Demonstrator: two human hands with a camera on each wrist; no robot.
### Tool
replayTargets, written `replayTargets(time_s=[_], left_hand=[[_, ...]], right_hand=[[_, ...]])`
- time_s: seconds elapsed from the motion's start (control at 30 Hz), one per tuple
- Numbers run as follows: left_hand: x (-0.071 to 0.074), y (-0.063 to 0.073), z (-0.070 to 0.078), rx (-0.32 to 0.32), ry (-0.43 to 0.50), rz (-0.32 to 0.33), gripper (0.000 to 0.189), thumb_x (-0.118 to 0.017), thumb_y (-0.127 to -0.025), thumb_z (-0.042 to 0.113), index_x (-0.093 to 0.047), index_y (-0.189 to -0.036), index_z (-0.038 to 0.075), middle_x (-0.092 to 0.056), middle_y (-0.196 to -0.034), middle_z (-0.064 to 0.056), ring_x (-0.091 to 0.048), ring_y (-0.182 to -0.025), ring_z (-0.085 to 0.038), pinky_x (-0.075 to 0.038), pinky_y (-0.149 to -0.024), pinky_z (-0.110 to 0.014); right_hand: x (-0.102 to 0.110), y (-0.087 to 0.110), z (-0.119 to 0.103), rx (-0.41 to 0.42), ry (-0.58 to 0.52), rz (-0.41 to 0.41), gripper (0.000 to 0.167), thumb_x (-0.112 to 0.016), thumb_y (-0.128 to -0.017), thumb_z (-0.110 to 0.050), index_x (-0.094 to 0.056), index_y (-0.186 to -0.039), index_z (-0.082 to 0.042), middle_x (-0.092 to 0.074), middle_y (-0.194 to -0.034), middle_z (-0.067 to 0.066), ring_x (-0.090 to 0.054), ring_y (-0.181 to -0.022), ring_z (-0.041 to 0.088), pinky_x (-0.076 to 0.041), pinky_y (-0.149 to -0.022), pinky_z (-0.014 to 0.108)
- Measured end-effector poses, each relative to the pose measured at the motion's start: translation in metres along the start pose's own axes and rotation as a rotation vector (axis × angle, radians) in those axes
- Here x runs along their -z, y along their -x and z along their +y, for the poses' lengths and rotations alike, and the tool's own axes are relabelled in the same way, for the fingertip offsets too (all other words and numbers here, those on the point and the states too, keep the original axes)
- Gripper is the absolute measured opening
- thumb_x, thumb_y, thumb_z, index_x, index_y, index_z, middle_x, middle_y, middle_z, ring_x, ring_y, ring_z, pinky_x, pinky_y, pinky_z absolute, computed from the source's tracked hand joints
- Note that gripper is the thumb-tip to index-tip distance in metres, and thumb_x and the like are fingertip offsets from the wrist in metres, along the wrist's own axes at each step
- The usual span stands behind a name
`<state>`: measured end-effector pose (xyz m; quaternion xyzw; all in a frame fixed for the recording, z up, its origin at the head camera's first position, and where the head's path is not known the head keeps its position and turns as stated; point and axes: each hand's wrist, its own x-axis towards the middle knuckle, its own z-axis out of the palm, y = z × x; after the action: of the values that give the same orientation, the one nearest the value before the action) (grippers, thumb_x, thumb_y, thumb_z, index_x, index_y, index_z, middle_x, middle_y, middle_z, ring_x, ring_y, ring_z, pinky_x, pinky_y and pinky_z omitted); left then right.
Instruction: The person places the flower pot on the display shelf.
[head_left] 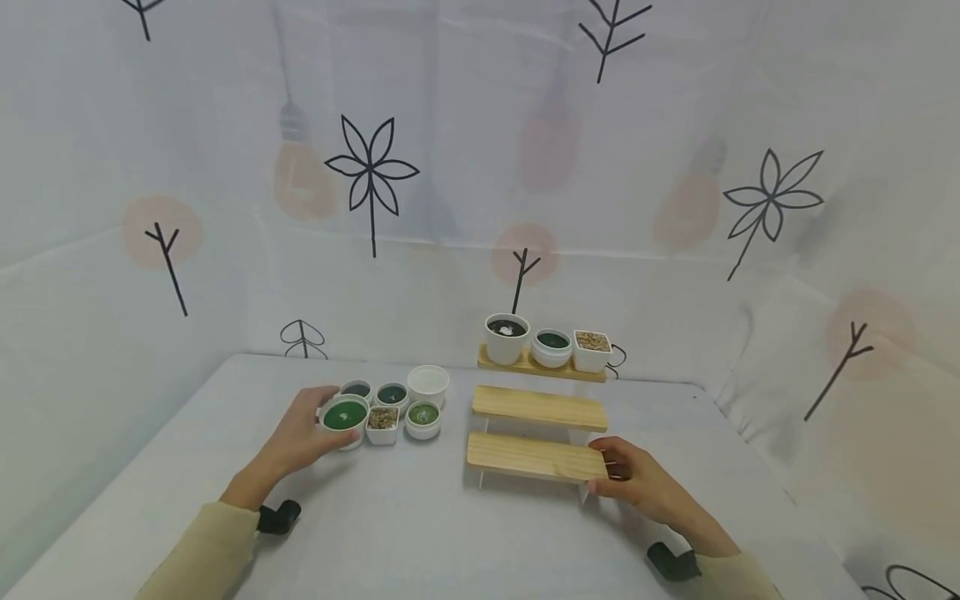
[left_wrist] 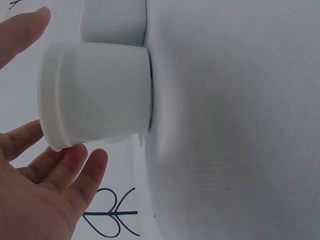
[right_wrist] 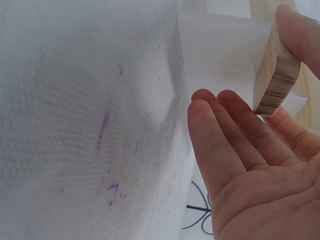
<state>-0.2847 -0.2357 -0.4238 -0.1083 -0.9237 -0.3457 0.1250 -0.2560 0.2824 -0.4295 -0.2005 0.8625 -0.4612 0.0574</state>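
A white round pot with a green top stands at the left of a pot cluster. My left hand spreads around it, fingers by its far side; in the left wrist view the thumb looks apart from the pot wall. A stepped wooden plant shelf with white supports stands right of centre. At the right end of its lowest board my right hand holds the board's edges between thumb and index finger. The other fingers extend loosely below the board end in the right wrist view.
Beside the held-around pot are a square gravel-topped pot, a round light-green-topped pot, a taller white pot and two dark-topped ones. The shelf's top board carries a tall round pot, a low round pot and a square pot.
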Motion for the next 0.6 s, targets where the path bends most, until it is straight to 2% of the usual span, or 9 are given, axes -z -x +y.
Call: replayTargets(time_s=[0.3,0.43,0.6], left_hand=[[-0.0031,-0.0018,-0.0065,0.057,0.03,-0.018,0.089,-0.078,-0.076,0.045,-0.037,-0.138,-0.005,-0.041,-0.136,-0.026,-0.043,-0.121,-0.039,-0.045,-0.094,-0.052],[-0.0044,-0.0016,-0.0076,0.064,0.032,-0.018,0.09,-0.077,-0.076,0.045,-0.036,-0.138,-0.006,-0.041,-0.137,-0.028,-0.043,-0.123,-0.041,-0.043,-0.096,-0.054],[-0.0048,-0.0016,-0.0069,0.07,0.026,-0.022,0.089,-0.076,-0.078,0.045,-0.035,-0.139,-0.007,-0.042,-0.135,-0.028,-0.047,-0.118,-0.04,-0.045,-0.094,-0.052]], right_hand=[[-0.0007,0.0008,0.0005,-0.002,-0.026,-0.005,0.058,-0.073,-0.085,-0.02,-0.044,-0.13,0.005,-0.057,-0.12,0.021,-0.06,-0.105,0.03,-0.051,-0.08,0.024],[-0.0012,0.0011,0.0007,-0.004,-0.03,-0.009,0.058,-0.072,-0.085,-0.019,-0.043,-0.13,0.005,-0.057,-0.12,0.021,-0.06,-0.105,0.03,-0.051,-0.08,0.024],[-0.0006,0.0006,-0.0005,0.007,-0.018,-0.006,0.058,-0.073,-0.085,-0.019,-0.044,-0.129,0.005,-0.056,-0.121,0.021,-0.06,-0.105,0.031,-0.051,-0.081,0.025]])
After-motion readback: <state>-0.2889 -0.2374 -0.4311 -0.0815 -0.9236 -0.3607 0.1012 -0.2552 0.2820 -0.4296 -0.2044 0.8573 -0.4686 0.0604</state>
